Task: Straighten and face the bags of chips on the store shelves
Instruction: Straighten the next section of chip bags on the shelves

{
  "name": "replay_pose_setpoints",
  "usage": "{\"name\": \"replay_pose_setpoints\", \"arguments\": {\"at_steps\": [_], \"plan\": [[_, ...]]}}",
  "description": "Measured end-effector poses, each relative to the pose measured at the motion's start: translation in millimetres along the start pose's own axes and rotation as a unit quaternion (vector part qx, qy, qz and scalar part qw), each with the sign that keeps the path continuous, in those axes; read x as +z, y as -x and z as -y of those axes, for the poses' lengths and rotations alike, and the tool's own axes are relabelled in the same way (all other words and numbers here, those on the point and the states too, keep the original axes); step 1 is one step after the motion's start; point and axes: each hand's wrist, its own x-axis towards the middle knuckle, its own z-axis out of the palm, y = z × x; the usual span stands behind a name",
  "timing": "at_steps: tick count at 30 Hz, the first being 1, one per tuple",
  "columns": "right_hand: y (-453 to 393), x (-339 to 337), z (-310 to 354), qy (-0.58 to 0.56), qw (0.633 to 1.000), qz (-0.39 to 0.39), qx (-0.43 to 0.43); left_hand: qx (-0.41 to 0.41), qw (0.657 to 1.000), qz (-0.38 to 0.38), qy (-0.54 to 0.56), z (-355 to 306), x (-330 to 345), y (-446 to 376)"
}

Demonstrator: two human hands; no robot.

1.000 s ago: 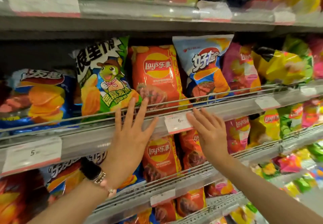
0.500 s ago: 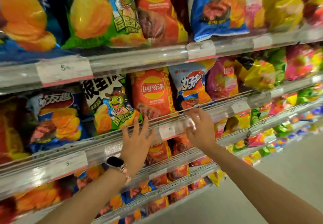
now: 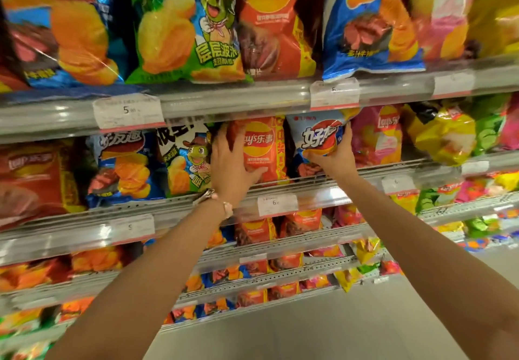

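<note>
The left hand (image 3: pixel 229 163) grips the left edge of a red Lay's bag (image 3: pixel 259 149), thumb across its front. The right hand (image 3: pixel 335 157) holds the blue-and-white chip bag (image 3: pixel 317 132) beside it, apparently from below.

Mid-frame, your red Lay's bag (image 3: pixel 259 149) is standing upright, facing out; just right, the blue-and-white bag (image 3: pixel 317 138) is tilting against it.

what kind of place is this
Most likely a shop's snack aisle: tiered shelves packed with chip bags, and price tags clipped along the rails.
</note>
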Motion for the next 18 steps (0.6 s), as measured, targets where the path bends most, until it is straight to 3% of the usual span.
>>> {"name": "replay_pose_setpoints", "arguments": {"at_steps": [4, 13, 15, 18], "plan": [[3, -2, 4, 0.020, 1.000, 0.005, -0.004, -0.035, 0.996, 0.085, -0.018, -8, 9, -13], [12, -25, 31, 0.010, 0.997, -0.056, -0.044, -0.023, 0.994, 0.105, -0.025, -11, 5, -10], [14, -29, 37, 0.007, 0.997, -0.060, -0.045, 0.004, 0.997, 0.070, -0.014, -7, -3, -5], [21, -31, 40, -0.002, 0.998, -0.046, -0.038, 0.009, 0.996, -0.083, -0.026, 5, -9, 15]]}}
